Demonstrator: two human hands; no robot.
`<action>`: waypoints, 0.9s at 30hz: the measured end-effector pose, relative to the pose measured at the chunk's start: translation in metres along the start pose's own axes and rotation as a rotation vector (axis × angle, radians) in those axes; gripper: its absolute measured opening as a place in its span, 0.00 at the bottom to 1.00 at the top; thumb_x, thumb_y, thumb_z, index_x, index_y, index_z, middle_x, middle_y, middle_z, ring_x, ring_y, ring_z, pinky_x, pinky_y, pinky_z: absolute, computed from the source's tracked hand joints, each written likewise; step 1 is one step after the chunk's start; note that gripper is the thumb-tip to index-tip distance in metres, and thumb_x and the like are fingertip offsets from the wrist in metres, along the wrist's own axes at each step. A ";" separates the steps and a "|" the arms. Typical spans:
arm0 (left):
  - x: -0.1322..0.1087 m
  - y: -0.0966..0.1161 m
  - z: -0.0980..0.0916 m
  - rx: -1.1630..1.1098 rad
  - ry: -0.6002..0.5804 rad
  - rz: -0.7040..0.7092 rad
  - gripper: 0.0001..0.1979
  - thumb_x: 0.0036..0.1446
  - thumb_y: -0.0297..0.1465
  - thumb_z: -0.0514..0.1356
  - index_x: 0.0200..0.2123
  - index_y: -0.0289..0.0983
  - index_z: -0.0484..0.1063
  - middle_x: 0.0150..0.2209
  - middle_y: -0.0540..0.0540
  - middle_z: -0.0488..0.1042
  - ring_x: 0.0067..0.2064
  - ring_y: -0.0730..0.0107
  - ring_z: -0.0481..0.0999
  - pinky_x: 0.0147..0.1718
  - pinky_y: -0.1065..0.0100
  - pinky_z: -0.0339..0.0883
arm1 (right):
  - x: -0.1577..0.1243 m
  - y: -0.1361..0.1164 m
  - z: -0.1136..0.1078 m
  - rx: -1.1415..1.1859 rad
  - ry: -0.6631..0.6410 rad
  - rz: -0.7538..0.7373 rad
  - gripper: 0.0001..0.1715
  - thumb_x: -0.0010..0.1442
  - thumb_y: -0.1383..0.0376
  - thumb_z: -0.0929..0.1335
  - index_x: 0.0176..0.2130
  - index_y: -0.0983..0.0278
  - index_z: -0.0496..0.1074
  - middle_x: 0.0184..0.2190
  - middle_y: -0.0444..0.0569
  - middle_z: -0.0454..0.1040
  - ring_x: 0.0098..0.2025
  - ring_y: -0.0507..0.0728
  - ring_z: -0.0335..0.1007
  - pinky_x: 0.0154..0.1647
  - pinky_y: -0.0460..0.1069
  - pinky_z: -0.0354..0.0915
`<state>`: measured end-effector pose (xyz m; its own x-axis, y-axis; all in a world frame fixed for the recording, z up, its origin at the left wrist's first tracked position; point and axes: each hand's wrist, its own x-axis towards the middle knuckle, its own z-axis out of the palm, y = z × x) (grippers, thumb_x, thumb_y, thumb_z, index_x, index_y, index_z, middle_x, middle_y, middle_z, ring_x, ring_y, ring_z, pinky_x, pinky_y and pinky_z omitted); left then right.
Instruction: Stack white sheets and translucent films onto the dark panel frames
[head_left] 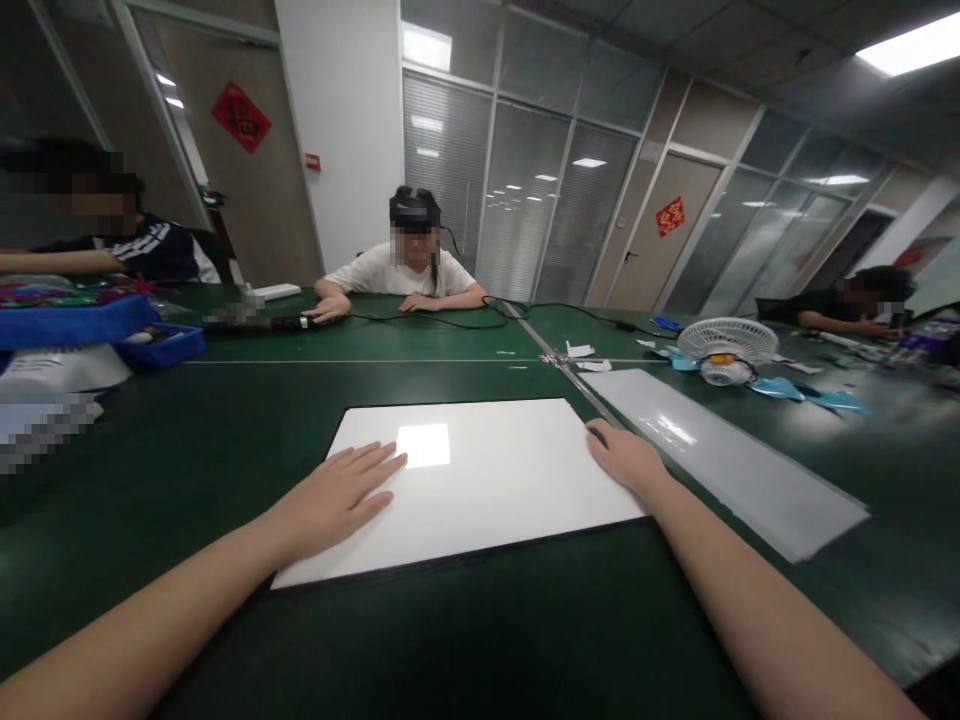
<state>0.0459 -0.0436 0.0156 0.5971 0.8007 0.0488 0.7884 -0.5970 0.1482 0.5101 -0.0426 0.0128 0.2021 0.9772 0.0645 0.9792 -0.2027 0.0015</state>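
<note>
A glossy white board (pixel 480 480) with a thin dark edge lies flat on the green table (pixel 225 440) in front of me. My left hand (pixel 337 495) rests flat on the board's left part, fingers stretched out together. My right hand (pixel 626 458) sits at the board's right edge, fingers curled over that edge, gripping it. A long translucent plastic sheet (pixel 735 460) lies just right of the board.
A person sits across the table with both hands near a black cable (pixel 450 320). A white desk fan (pixel 726 350) lies at the right among paper scraps. Blue trays (pixel 82 325) stand at the left. Other people sit at the far left and far right.
</note>
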 end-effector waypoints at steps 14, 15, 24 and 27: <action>-0.001 0.004 -0.003 -0.062 -0.066 -0.052 0.30 0.64 0.53 0.41 0.66 0.53 0.51 0.68 0.53 0.48 0.68 0.57 0.49 0.64 0.51 0.44 | 0.068 0.083 0.011 -0.020 0.119 0.337 0.35 0.63 0.48 0.54 0.58 0.65 0.65 0.60 0.63 0.62 0.61 0.69 0.55 0.55 0.67 0.54; 0.000 0.004 -0.003 -0.066 -0.066 -0.050 0.30 0.64 0.52 0.41 0.66 0.52 0.51 0.68 0.53 0.49 0.68 0.57 0.49 0.64 0.51 0.44 | 0.070 0.086 0.017 -0.011 0.103 0.355 0.36 0.63 0.47 0.52 0.58 0.65 0.65 0.61 0.63 0.60 0.62 0.69 0.53 0.56 0.68 0.53; 0.001 0.000 0.002 -0.094 -0.014 -0.022 0.28 0.64 0.51 0.44 0.65 0.53 0.53 0.68 0.52 0.51 0.68 0.56 0.51 0.64 0.50 0.46 | 0.066 0.095 0.030 0.084 0.064 0.511 0.47 0.58 0.37 0.52 0.59 0.64 0.65 0.60 0.67 0.61 0.62 0.73 0.53 0.56 0.72 0.49; 0.001 0.001 0.002 -0.085 -0.022 -0.026 0.29 0.64 0.51 0.44 0.65 0.52 0.52 0.68 0.51 0.51 0.68 0.57 0.51 0.64 0.50 0.45 | 0.064 0.092 0.027 0.095 0.088 0.532 0.46 0.57 0.36 0.54 0.56 0.65 0.67 0.55 0.68 0.65 0.58 0.73 0.58 0.54 0.71 0.53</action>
<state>0.0472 -0.0437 0.0140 0.5807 0.8138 0.0221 0.7886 -0.5691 0.2329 0.6139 0.0030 -0.0094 0.6719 0.7317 0.1147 0.7400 -0.6569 -0.1443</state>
